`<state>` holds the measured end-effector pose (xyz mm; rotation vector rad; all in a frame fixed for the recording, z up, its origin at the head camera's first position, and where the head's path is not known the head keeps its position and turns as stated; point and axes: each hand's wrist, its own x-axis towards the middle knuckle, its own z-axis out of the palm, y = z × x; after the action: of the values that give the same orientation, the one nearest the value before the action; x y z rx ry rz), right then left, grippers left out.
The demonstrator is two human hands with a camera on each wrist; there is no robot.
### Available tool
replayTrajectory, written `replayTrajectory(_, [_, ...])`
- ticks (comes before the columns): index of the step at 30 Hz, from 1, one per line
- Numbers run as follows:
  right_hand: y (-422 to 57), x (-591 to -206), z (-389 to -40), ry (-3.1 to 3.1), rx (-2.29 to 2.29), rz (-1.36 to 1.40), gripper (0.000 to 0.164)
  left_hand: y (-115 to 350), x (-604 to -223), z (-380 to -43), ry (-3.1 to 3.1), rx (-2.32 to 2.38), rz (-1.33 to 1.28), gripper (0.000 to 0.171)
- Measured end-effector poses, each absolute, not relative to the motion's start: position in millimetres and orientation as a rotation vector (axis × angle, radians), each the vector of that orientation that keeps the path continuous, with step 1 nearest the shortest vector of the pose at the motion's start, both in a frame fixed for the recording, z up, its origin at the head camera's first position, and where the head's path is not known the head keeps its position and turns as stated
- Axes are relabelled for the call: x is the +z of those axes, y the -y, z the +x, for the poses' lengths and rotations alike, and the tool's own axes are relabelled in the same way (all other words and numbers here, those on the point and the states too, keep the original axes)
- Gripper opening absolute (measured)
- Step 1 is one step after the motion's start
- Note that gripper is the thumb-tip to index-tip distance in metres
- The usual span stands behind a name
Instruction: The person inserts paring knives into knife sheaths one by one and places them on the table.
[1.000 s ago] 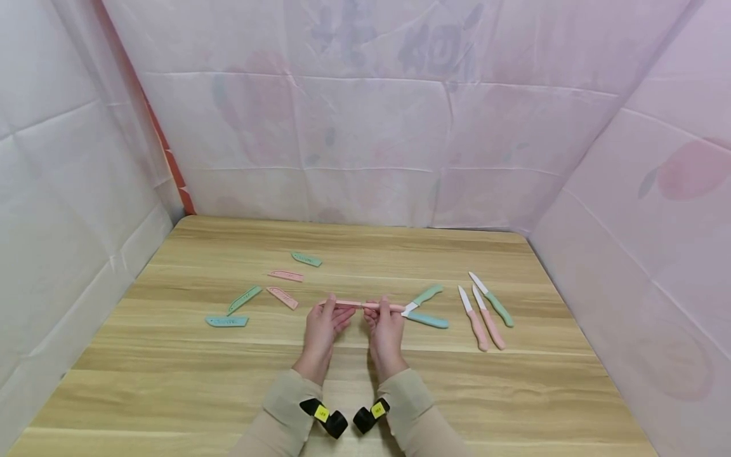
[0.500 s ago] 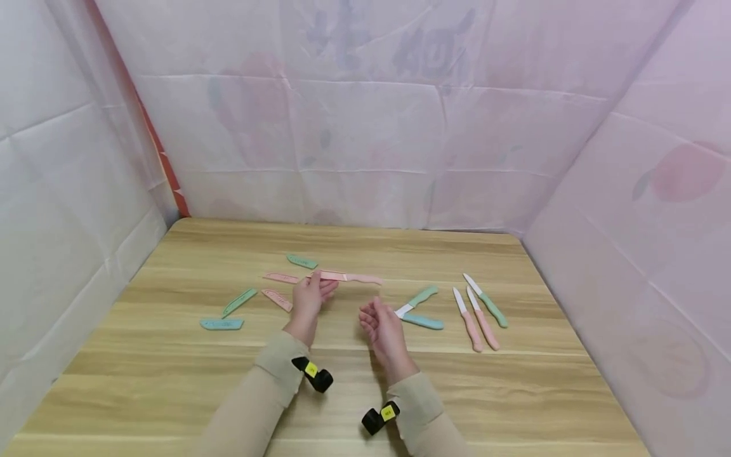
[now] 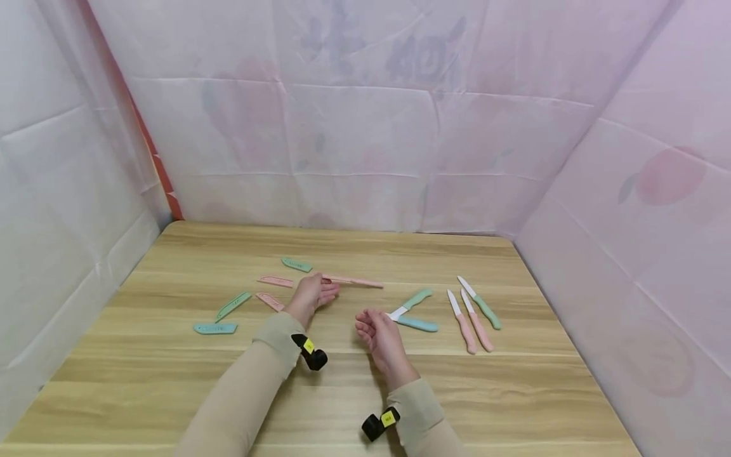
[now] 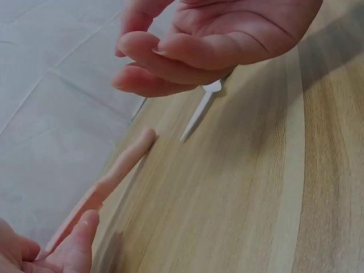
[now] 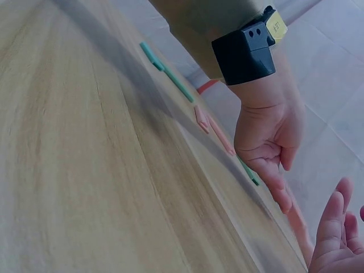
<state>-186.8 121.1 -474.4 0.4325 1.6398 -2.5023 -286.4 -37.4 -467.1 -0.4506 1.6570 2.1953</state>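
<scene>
1. Knife with a pink handle (image 3: 367, 283), its blade apparently inside a pink cover (image 3: 339, 278), extends from the left hand (image 3: 310, 296) toward the right edge of the table (image 3: 342, 393), nearer the far edge. The left fingers appear to pinch the cover's end; whether the knife touches the table cannot be told.

2. Support at one end only could let the handle dip or swing if that pinch loosens. How deeply the blade is seated does not show; a loose fit could let it slide free.

3. Right hand (image 3: 384, 339), fingers loosely bent and holding nothing, hangs closer to the near edge, beside the bare blades of a green-handled knife (image 3: 419, 297) and a blue-handled knife (image 3: 418, 324). A careless shift toward the right edge could bring skin against ceramic-white blades.

4. Sheath of pink (image 3: 269, 301), partly hidden by the left hand, lies on the table's left half. A low pull of that wrist toward the left edge could knock it out of place.
</scene>
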Motion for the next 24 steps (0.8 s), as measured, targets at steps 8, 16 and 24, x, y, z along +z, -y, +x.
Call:
replayTrajectory(8, [-124, -474, -184, -1.639, -2.521, 0.403, 0.017, 52, -461, -288, -2.002, 1.974, -0.25, 0.04])
replayTrajectory(16, [-133, -473, -183, -1.652, -2.531, 0.422, 0.019, 110, -445, -294, -2.978, 0.76, 0.212, 0.031])
replayTrajectory(24, [-142, -473, -180, -1.655, -2.538, 0.421, 0.024, 150, -453, -302, -2.985, 0.088, 0.484, 0.013])
